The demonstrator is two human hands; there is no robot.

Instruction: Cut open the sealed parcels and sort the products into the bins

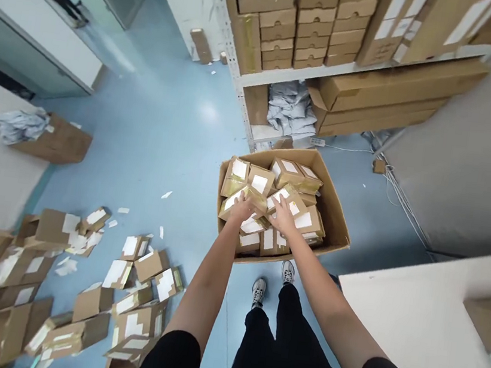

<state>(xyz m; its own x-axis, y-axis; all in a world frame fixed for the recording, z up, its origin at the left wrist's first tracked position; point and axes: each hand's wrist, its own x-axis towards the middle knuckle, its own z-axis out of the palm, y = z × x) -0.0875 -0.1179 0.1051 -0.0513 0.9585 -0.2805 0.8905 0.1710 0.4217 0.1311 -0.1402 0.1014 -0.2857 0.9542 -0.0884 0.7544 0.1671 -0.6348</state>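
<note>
A large open carton (337, 237) stands on the floor before my feet, packed with small taped cardboard boxes bearing white labels. Both of my hands reach down into it. My left hand (243, 208) is closed on a small cardboard box (258, 200) at the left middle of the pile, its thumb and fingers apart across the box. Just to the right, my right hand (283, 217) grips another small labelled cardboard box (294, 199), which lies tilted on top of the others. The undersides of both boxes are hidden.
Metal shelving (259, 79) with stacked cartons rises beyond the large carton. Opened boxes (85, 332) and paper scraps litter the floor at left. A white table (420, 297) is at right, cables (405, 211) run by the wall. A brown carton (63, 141) stands far left.
</note>
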